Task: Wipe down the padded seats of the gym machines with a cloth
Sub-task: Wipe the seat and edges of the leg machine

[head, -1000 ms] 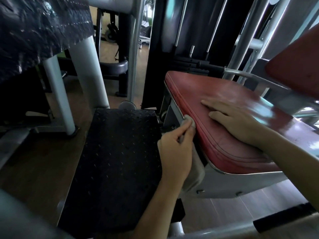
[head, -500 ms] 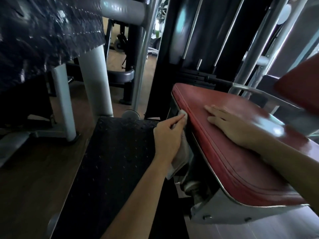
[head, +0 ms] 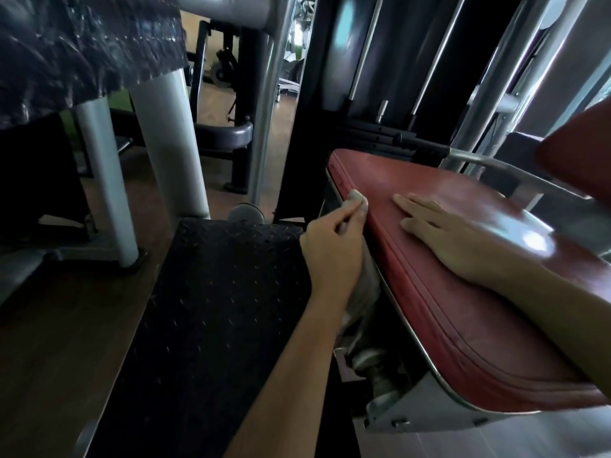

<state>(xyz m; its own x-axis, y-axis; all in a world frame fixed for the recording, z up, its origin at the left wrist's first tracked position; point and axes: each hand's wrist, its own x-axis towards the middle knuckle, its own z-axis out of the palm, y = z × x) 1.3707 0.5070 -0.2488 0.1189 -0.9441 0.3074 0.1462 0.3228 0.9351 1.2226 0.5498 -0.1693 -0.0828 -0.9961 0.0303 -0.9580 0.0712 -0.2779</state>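
Note:
A red padded seat (head: 463, 292) on a metal base fills the right half of the view. My left hand (head: 334, 246) grips a pale grey cloth (head: 358, 198) and presses it against the seat's left side edge near the far corner; the rest of the cloth hangs down under my palm. My right hand (head: 453, 236) lies flat on top of the seat, fingers straight and pointing left. A second red pad (head: 582, 150) shows at the right edge.
A black textured footplate (head: 215, 309) lies below left of the seat. White frame legs (head: 168, 143) stand at the left, under a dark pad (head: 76, 44). The black weight stack with chrome rods (head: 396, 77) rises behind the seat. The floor is brown wood.
My left hand has slid the cloth along the seat's side edge away from me, toward the far corner. My right hand stays flat on the seat.

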